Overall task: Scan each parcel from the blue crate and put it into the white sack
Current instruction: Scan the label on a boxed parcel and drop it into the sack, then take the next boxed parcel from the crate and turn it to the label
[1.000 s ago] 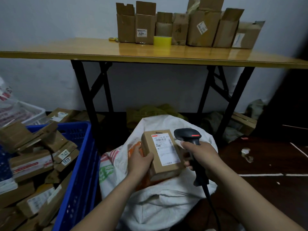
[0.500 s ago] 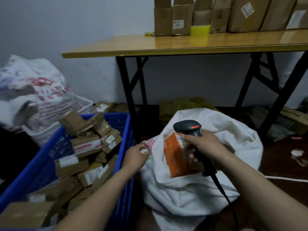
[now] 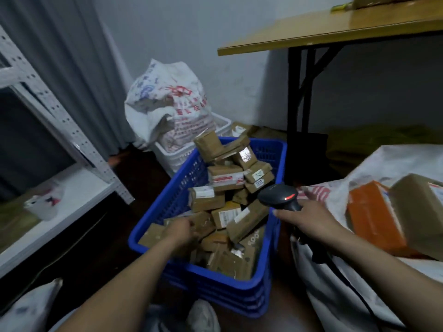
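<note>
The blue crate (image 3: 172,202) stands in the middle, piled with several brown taped parcels (image 3: 225,177). My left hand (image 3: 182,230) is down in the crate's near left part, its fingers bent over a brown parcel (image 3: 153,234); blur hides whether they grip it. My right hand (image 3: 309,220) holds a black barcode scanner (image 3: 280,196) over the crate's right rim, its red light lit. The white sack (image 3: 383,161) lies open at the right. An orange parcel (image 3: 371,216) and a brown parcel (image 3: 422,207) rest in its mouth.
A second printed white sack (image 3: 172,104) sits in a white basket (image 3: 182,156) behind the crate. A white metal shelf (image 3: 60,116) runs along the left. A wooden table (image 3: 323,32) on black legs (image 3: 297,92) stands at the back right. My shoe (image 3: 203,317) is below the crate.
The brown parcel went into the white sack and my left hand let it go, then swung left into the blue crate. My view turned left; the scanner moved over the crate's rim.
</note>
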